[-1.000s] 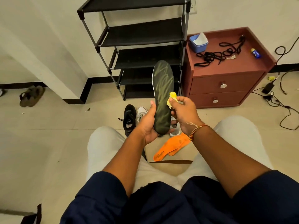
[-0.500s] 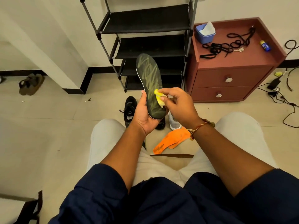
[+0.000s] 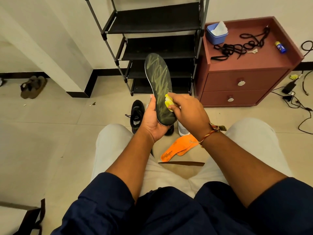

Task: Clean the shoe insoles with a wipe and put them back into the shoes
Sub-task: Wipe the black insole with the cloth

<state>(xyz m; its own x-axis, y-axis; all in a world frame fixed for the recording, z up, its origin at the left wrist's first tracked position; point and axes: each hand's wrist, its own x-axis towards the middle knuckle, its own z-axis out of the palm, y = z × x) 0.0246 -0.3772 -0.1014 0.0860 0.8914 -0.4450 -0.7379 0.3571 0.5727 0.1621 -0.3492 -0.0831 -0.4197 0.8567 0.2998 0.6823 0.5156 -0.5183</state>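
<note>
Foam-light and bendy by the look of it, the dark insole (image 3: pixel 159 85) is best gripped at its stiffer heel, where the left hand (image 3: pixel 153 121) cups it, toe raised above the floor (image 3: pixel 50 133), while the right hand (image 3: pixel 188 111) pinches a yellow wipe (image 3: pixel 168 101) against its lower face.

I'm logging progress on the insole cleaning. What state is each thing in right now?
dark insole: out of its shoe, held upright by the left hand at its lower end.
yellow wipe: crumpled, pinched in the right hand, against the insole.
orange insoles: out of the shoes, overlapped on the floor.
black shoe: standing on the floor.
drawers: both shut.
blue tub: open, white sheet sticking out.
</note>
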